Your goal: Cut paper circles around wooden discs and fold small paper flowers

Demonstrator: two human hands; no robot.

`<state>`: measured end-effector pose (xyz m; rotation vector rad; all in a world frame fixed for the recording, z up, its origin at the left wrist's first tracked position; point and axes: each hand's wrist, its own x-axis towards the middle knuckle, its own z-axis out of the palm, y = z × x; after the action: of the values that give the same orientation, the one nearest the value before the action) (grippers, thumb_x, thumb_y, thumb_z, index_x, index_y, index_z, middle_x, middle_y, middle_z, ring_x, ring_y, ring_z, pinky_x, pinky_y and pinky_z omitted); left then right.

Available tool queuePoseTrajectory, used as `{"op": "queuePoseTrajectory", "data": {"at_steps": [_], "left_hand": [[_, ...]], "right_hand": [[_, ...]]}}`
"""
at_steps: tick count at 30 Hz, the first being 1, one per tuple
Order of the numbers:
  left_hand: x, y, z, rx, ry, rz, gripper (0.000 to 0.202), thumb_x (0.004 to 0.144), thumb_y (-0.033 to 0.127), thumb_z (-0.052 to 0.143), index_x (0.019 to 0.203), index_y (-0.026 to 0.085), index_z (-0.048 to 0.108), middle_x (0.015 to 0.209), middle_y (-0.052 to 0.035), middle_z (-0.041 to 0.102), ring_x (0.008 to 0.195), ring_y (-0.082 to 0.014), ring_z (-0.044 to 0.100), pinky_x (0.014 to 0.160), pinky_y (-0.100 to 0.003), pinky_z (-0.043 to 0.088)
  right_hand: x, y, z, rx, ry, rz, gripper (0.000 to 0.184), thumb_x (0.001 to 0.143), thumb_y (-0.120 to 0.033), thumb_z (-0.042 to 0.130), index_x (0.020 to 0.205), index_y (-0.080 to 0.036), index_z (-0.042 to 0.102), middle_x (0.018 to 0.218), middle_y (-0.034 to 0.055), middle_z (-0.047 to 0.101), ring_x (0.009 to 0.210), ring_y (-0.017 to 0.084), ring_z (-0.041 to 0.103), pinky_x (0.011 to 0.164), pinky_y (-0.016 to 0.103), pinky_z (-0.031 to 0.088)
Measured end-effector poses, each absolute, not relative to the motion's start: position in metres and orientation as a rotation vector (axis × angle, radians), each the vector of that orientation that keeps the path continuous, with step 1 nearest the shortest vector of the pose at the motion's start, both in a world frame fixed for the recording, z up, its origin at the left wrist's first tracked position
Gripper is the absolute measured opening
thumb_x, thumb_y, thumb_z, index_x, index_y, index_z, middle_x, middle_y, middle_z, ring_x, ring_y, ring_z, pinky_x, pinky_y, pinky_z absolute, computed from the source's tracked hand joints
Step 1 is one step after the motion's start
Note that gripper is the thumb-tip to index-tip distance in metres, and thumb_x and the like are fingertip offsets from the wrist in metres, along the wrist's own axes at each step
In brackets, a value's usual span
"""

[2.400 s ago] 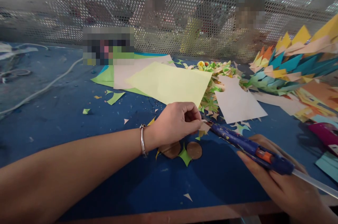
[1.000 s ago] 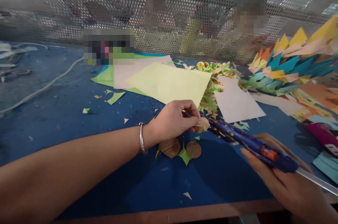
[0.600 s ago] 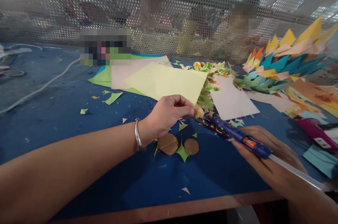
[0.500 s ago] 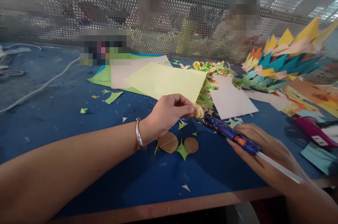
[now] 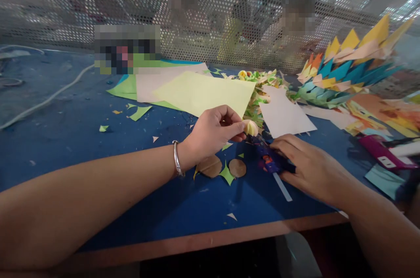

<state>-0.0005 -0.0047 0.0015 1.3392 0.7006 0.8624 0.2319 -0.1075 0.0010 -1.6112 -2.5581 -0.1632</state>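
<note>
Between thumb and fingertips, my left hand (image 5: 218,131) pinches a small yellow and cream folded-paper piece (image 5: 251,128), round like a ball or flower. My right hand (image 5: 308,166) has its fingers closed on a dark blue hot glue gun (image 5: 269,162), low over the table. A whitish glue stick (image 5: 282,187) juts from its rear toward me. The gun's nozzle lies just below the paper piece; blur hides whether they touch. Under my left wrist are two brown cardboard discs (image 5: 237,168) with a green paper scrap (image 5: 226,174) between them.
Sheets of yellow paper (image 5: 210,91) and white paper (image 5: 285,114) lie ahead, beside a heap of small folded-paper pieces (image 5: 254,107). A spiky layered paper model (image 5: 351,72) stands at right, near a magenta tool (image 5: 383,152). A perforated metal screen (image 5: 210,37) rises behind; a white cord (image 5: 52,94) runs left.
The glue gun has swung, its rear end and stick now pointing more toward me, and my right hand has shifted left and up. My left hand still holds the paper piece, slightly turned.
</note>
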Motion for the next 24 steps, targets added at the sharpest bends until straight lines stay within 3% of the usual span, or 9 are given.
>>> {"op": "queuePoseTrajectory", "data": {"at_steps": [5,10,16,24], "left_hand": [[0.000,-0.006,0.000,1.371,0.680,0.867,0.017,0.079,0.022,0.070,0.075,0.017,0.054,0.067,0.0012,0.063,0.063,-0.0097,0.066,0.063,-0.024,0.057],[-0.001,-0.007,-0.001,1.420,0.683,0.884,0.017,0.079,0.024,0.070,0.076,0.016,0.056,0.068,0.0001,0.066,0.064,-0.0103,0.067,0.063,-0.023,0.057],[-0.003,-0.006,0.000,1.469,0.704,0.927,0.017,0.079,0.025,0.070,0.076,0.016,0.055,0.067,0.0004,0.066,0.065,-0.0104,0.068,0.063,-0.023,0.056],[-0.003,-0.006,0.000,1.482,0.747,0.886,0.017,0.079,0.029,0.069,0.079,0.017,0.057,0.072,-0.0022,0.068,0.069,-0.0129,0.067,0.065,-0.025,0.055]], "right_hand": [[0.235,-0.105,0.022,-1.601,-2.548,0.121,0.029,0.089,-0.036,0.061,0.114,-0.022,0.060,0.109,0.0088,0.064,0.095,0.024,0.065,0.081,0.037,0.053],[0.212,-0.089,0.036,-1.589,-2.293,0.014,0.021,0.094,-0.041,0.057,0.098,-0.022,0.065,0.093,0.0048,0.066,0.076,0.017,0.063,0.067,0.029,0.050],[0.190,-0.066,0.033,-1.471,-2.232,-0.023,0.017,0.093,-0.034,0.059,0.088,-0.020,0.067,0.082,0.0035,0.064,0.068,0.015,0.059,0.058,0.026,0.044],[0.186,-0.060,0.022,-1.311,-2.197,-0.045,0.009,0.091,-0.017,0.056,0.088,-0.021,0.063,0.083,0.0051,0.067,0.070,0.016,0.059,0.062,0.028,0.047]]}}
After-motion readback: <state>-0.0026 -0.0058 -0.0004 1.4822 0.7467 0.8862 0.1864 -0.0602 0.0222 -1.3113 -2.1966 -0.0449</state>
